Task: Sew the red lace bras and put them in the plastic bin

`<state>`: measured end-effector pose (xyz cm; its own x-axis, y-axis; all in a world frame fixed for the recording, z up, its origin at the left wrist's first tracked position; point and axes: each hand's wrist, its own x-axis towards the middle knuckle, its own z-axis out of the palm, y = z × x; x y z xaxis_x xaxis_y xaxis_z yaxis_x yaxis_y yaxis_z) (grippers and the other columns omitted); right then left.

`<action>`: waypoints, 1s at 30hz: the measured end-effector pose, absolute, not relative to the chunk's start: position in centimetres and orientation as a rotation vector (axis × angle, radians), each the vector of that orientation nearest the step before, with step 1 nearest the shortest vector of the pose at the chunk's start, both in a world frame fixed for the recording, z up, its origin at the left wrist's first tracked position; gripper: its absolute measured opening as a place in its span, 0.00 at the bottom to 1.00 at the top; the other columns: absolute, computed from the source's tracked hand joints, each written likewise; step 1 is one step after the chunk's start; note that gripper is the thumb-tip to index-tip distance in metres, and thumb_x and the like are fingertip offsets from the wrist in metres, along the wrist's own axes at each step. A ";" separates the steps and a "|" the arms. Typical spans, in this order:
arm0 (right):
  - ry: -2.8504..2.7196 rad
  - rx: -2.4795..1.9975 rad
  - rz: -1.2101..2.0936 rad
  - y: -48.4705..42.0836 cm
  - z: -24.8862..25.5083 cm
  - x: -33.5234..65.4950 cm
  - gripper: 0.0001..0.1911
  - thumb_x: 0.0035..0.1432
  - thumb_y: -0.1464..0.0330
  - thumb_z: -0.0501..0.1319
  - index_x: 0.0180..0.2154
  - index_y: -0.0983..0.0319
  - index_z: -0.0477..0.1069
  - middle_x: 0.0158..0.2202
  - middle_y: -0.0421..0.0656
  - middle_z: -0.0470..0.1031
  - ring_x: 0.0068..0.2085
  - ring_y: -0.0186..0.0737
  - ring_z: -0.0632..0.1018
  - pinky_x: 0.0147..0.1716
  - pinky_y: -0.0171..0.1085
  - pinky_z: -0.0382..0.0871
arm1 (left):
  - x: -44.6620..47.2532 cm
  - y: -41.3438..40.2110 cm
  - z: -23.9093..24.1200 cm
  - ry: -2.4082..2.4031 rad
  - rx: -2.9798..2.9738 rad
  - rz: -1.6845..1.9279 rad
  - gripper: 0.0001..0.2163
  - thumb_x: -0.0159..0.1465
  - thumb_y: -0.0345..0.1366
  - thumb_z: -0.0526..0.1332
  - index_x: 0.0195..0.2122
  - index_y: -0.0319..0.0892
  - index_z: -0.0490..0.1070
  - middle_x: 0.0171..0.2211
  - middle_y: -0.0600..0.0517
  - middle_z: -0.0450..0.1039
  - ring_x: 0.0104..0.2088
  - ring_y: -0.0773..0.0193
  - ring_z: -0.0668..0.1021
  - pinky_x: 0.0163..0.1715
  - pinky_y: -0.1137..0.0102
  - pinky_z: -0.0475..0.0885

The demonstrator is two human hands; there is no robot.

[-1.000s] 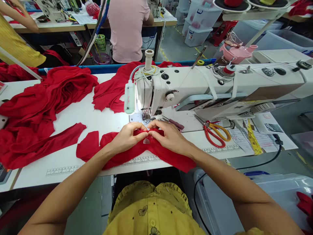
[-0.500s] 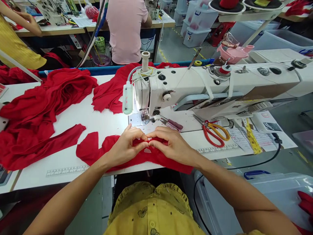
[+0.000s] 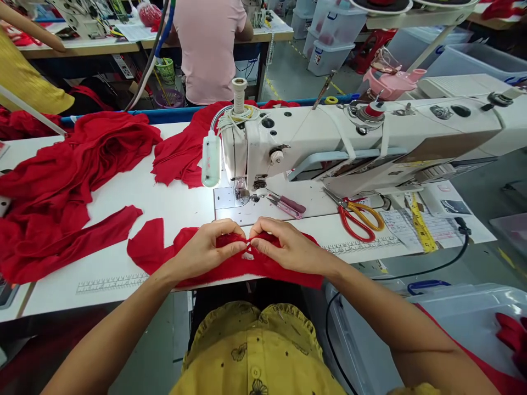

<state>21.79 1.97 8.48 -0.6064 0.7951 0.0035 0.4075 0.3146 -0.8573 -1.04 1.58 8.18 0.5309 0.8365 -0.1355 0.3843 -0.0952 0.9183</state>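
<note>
At the front edge of the sewing table lies a piece of red fabric [image 3: 247,270], spread out to both sides of my hands. My left hand [image 3: 212,247] pinches a fold of it between thumb and fingers. Close beside it, my right hand [image 3: 284,247] pinches the same fabric, the two thumb tips nearly meeting. A small white patch, perhaps a label or the table through a gap, shows just below the thumbs. Behind the hands stands the white sewing machine [image 3: 313,137], its needle and presser foot over the bare metal plate [image 3: 226,198].
Red-and-orange scissors [image 3: 358,216] and a purple-handled tool [image 3: 292,205] lie right of the needle. A heap of red fabric [image 3: 82,159] covers the left side. A yellow tape measure [image 3: 422,227] rests on papers. A plastic bin [image 3: 473,307] stands lower right. Co-workers sit beyond.
My hands have shifted slightly down from the needle plate relative to the machine, still pinching the red fabric. The right fingers have drawn up more bent. The view has moved a little.
</note>
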 end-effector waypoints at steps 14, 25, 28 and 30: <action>-2.406 -0.869 0.420 -0.1 8.0 22.4 0.03 0.67 0.73 0.57 0.39 0.60 0.68 0.35 0.38 0.76 0.37 0.35 0.73 0.53 0.46 0.61 | 0.5 -1.2 6.6 1.128 2.456 0.886 0.03 0.69 0.31 0.60 0.38 0.44 0.72 0.31 0.56 0.73 0.34 0.67 0.75 0.64 0.44 0.56; -2.201 -0.489 -0.393 -1.3 6.1 23.3 0.09 0.62 0.76 0.58 0.32 0.59 0.75 0.29 0.36 0.80 0.32 0.33 0.77 0.52 0.51 0.64 | 1.1 -2.1 6.9 0.936 3.040 1.348 0.05 0.61 0.24 0.69 0.34 0.42 0.77 0.25 0.60 0.75 0.35 0.64 0.81 0.68 0.37 0.54; -2.162 -0.469 -0.420 -1.3 5.8 23.2 0.09 0.61 0.75 0.59 0.32 0.60 0.75 0.29 0.36 0.79 0.32 0.31 0.76 0.53 0.50 0.64 | 1.1 -2.0 7.2 0.910 3.071 1.372 0.06 0.62 0.24 0.68 0.33 0.42 0.77 0.24 0.61 0.75 0.33 0.65 0.81 0.68 0.37 0.54; -2.155 -0.455 -0.448 -1.4 5.6 23.3 0.08 0.60 0.75 0.59 0.32 0.59 0.75 0.30 0.35 0.80 0.32 0.32 0.77 0.52 0.50 0.64 | 1.0 -2.0 7.1 0.906 3.055 1.368 0.06 0.63 0.24 0.66 0.33 0.42 0.77 0.25 0.61 0.75 0.34 0.65 0.81 0.68 0.36 0.54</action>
<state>23.34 -1.37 5.61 -0.5595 0.1606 0.8131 0.4713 0.8687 0.1527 1.01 -2.00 7.10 0.5639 0.3220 0.7605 0.5747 -0.8143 -0.0813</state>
